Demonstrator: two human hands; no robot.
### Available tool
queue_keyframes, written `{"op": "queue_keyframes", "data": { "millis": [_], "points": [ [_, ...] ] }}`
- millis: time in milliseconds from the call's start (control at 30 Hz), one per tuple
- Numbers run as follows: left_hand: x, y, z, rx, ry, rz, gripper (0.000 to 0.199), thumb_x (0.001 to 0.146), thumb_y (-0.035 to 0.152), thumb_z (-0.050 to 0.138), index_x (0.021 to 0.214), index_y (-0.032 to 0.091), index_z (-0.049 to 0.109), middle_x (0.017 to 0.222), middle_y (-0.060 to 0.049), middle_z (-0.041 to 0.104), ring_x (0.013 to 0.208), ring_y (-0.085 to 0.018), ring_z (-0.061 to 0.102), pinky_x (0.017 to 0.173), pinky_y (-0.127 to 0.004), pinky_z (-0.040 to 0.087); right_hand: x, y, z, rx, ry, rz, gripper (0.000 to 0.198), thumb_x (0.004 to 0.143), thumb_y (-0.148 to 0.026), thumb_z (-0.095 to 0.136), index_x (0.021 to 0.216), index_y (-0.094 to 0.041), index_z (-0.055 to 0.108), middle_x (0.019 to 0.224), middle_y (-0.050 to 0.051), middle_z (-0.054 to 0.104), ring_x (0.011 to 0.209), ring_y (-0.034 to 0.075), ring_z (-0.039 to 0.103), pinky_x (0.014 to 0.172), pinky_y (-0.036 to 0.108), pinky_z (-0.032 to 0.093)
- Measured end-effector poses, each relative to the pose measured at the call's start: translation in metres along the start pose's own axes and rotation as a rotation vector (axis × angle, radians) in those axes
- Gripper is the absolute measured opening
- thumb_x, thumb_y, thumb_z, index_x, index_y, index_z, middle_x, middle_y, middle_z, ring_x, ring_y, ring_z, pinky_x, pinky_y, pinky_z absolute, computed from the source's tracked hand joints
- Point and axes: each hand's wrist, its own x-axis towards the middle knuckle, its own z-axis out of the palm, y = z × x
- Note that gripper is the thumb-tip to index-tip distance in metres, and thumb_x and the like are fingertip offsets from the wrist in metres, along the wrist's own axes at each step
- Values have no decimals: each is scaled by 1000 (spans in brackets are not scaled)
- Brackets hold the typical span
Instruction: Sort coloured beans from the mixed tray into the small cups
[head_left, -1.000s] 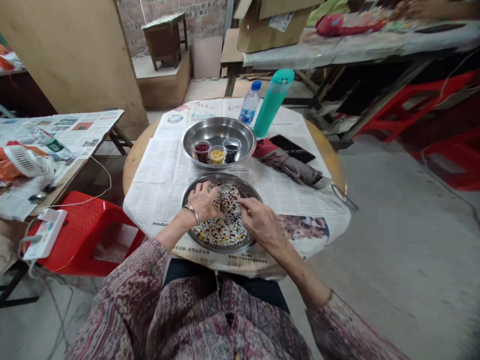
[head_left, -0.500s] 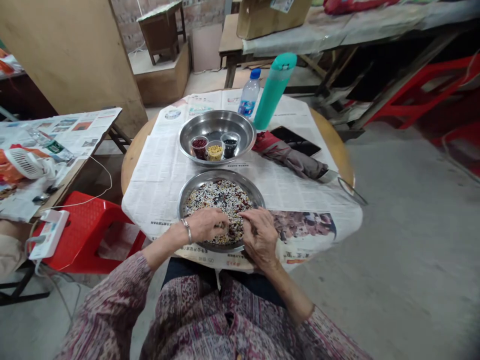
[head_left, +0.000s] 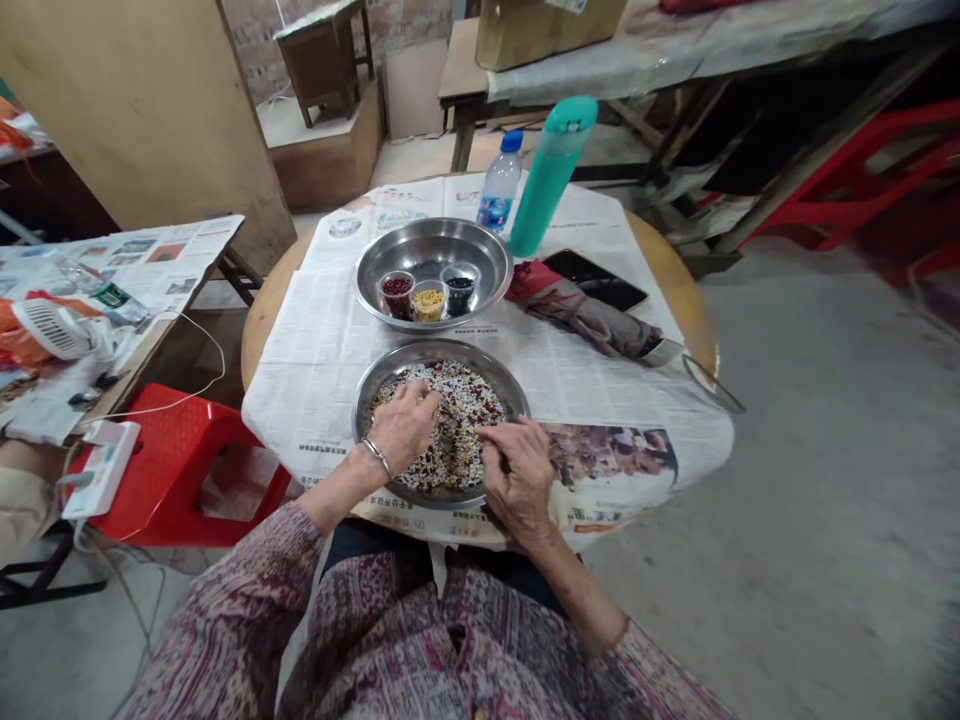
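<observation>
A steel bowl (head_left: 517, 385) at the table's near side holds a spread mix of white grains and red, yellow and dark beans (head_left: 469, 400). My left hand (head_left: 405, 430), with a bangle at its wrist, reaches into the bowl's left half; its bent fingers are apart and touch the mix. At the right rim is my right hand (head_left: 519, 470), index finger stretched over the beans and thumb apart below it. Its other fingers are partly hidden. Behind stands a larger steel bowl (head_left: 390, 245) with clear cups of red beans (head_left: 397, 290), yellow beans (head_left: 428, 302) and black beans (head_left: 459, 292).
Newspaper (head_left: 300, 370) covers the round table. A water bottle (head_left: 499, 185), a green flask (head_left: 551, 180), a phone (head_left: 596, 278) and a folded umbrella (head_left: 592, 320) stand or lie at the back right. A red stool (head_left: 169, 450) with a power strip (head_left: 101, 470) is at the left.
My left hand has moved up and left within the near bowl, uncovering beans in the middle. My right hand stays at the right rim, its index finger now straighter.
</observation>
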Motion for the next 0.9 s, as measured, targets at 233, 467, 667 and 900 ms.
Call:
{"op": "queue_keyframes", "data": {
  "millis": [233, 467, 667, 900],
  "points": [
    [20, 0, 9, -18, -46, 8, 78, 67, 55, 79, 134, 27, 49, 141, -13, 42, 125, -37, 41, 100, -55, 40, 0, 0, 0, -9, -13, -10, 20, 87, -13, 48, 94, -25, 63, 85, 1, 70, 81, 18, 66, 100, 46, 43],
    [37, 23, 12, -19, -243, 301, 22, 87, 23, 59, 109, 23, 63, 119, -8, 56, 111, -26, 51, 85, -37, 50, -1, 1, 2, -7, 58, 1, 17, 88, -13, 47, 95, -24, 59, 86, 3, 68, 85, 20, 63, 97, 45, 46],
    [11, -20, -7, 18, -125, 108, 20, 89, 7, 47, 94, 20, 61, 100, -6, 57, 96, -20, 55, 82, -32, 52, 0, 1, 1, -3, 31, 17, 20, 87, -12, 48, 97, -24, 59, 88, 3, 68, 85, 19, 62, 97, 44, 45],
    [-18, -22, -8, -17, -113, -61, 61, 72, 43, 79, 122, 23, 52, 121, -11, 49, 108, -30, 50, 83, -41, 55, -2, 3, 2, -13, 31, 6, 19, 87, -12, 50, 98, -24, 60, 86, 3, 69, 82, 18, 64, 98, 45, 44]
  ]
}}
